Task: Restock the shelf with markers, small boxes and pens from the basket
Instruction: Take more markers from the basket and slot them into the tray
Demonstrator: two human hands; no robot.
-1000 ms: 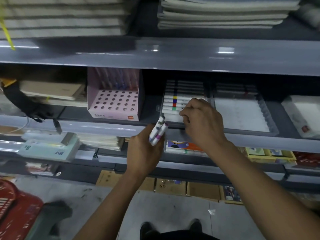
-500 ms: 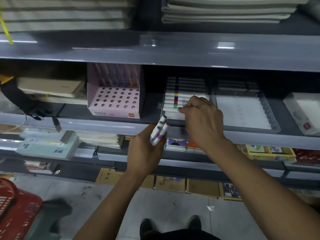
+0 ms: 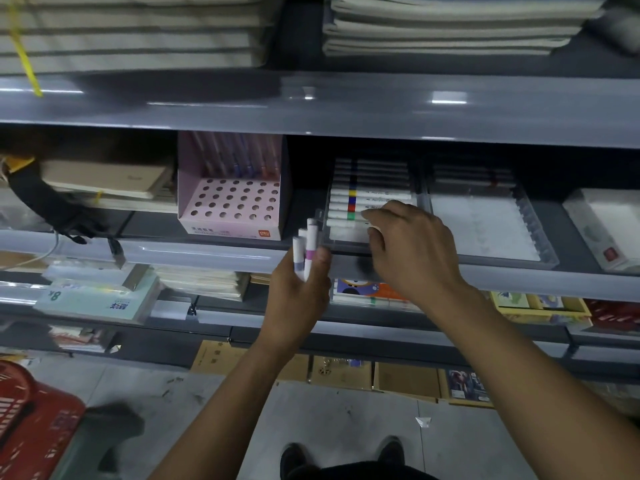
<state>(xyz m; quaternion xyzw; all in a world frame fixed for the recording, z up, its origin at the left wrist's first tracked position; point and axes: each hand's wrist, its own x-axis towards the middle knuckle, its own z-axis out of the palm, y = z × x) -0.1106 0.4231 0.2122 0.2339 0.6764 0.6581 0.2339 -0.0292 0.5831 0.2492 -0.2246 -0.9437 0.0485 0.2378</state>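
My left hand (image 3: 299,289) grips a small bunch of white markers (image 3: 305,249) upright, just in front of the middle shelf's edge (image 3: 207,252). My right hand (image 3: 412,251) reaches into a clear tray (image 3: 346,239) on that shelf, its fingertips pinching a white marker (image 3: 374,227) at the tray's front. Behind it in the tray lie several markers (image 3: 349,199) in a row, with yellow, blue, red and green bands. The red basket (image 3: 31,420) stands on the floor at the lower left.
A pink pen display box (image 3: 235,202) with holes stands left of the marker tray. A second clear tray (image 3: 485,223) lies to its right, then a white box (image 3: 609,230). Notebooks fill the shelf above. Cardboard boxes (image 3: 346,372) line the floor under the shelves.
My left hand has lifted the bunch of markers a little and turned them more upright. My right hand stays at the tray's front, shifted slightly right.
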